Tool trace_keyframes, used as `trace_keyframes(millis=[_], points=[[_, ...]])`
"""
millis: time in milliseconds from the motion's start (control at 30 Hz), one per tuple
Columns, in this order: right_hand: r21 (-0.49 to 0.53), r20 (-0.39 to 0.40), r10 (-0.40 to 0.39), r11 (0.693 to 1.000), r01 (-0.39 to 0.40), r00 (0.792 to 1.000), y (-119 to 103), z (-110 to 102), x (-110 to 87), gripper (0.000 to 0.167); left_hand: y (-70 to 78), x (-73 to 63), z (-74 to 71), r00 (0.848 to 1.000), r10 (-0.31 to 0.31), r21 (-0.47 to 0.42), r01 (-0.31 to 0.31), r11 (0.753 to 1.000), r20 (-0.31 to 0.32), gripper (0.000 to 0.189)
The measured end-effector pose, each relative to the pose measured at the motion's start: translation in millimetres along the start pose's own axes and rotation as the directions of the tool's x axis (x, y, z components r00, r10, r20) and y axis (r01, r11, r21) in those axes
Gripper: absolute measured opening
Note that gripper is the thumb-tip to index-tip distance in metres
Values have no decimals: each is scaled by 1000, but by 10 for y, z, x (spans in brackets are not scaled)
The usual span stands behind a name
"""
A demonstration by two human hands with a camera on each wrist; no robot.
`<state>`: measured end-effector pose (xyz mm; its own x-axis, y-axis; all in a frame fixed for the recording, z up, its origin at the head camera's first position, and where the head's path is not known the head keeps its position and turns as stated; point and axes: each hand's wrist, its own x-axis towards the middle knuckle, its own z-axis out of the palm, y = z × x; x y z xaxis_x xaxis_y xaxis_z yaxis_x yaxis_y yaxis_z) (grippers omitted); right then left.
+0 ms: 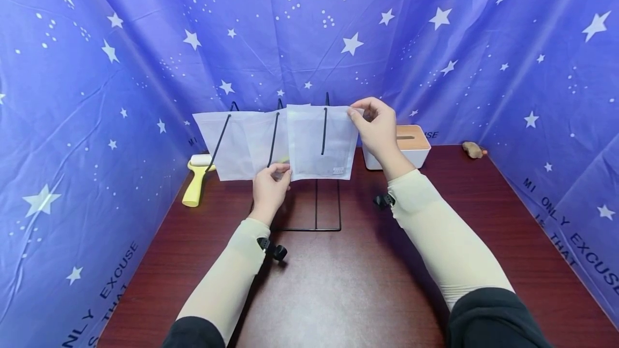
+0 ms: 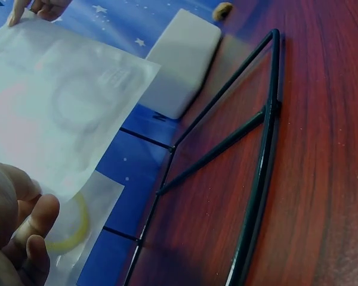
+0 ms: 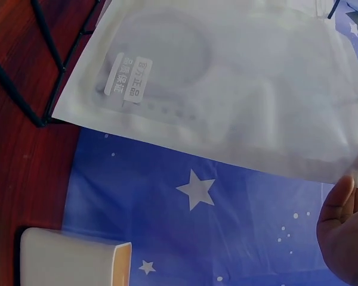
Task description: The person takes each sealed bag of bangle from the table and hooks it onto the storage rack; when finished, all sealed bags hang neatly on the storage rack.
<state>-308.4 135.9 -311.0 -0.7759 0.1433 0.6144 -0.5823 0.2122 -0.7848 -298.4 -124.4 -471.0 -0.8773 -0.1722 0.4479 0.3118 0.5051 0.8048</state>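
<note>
Three frosted white plastic bags hang in a row on the hooks of a black wire rack (image 1: 316,205). My right hand (image 1: 379,125) pinches the upper right corner of the rightmost bag (image 1: 309,138), whose top is on the right hook. Low on that bag's left side, my left hand (image 1: 271,189) holds the bottom corner between thumb and fingers. A dark ring-shaped thing shows faintly through this bag (image 3: 238,119), near a printed label (image 3: 137,80). Partly behind it, the middle bag (image 1: 260,138) has something yellow and curved (image 2: 77,232) inside. The left bag (image 1: 224,146) hangs at the far left.
A yellow-handled roller (image 1: 194,187) lies at the left behind the rack. On the right stands a white tissue box (image 1: 418,157) with a wooden lid, and a small brown object (image 1: 473,149) lies farther right. A blue star-patterned curtain (image 1: 300,31) surrounds the dark red table (image 1: 329,294).
</note>
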Motion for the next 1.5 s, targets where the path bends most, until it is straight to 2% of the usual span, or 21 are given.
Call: trace_keyframes(millis=[533, 933, 1267, 1500], points=[[-46, -7, 26, 999, -27, 1000, 66, 22, 84, 11, -10, 45, 44, 996, -81, 16, 80, 997, 34, 13], [-38, -10, 28, 999, -29, 1000, 42, -13, 14, 16, -19, 37, 37, 997, -69, 60, 67, 996, 24, 13], [-113, -21, 32, 993, -34, 999, 490, -83, 58, 27, -44, 18, 7, 998, -58, 22, 57, 998, 21, 14], [-125, -20, -22, 992, 19, 1000, 579, -207, -15, 28, -74, -45, -61, 1000, -25, -2, 25, 1000, -8, 12]])
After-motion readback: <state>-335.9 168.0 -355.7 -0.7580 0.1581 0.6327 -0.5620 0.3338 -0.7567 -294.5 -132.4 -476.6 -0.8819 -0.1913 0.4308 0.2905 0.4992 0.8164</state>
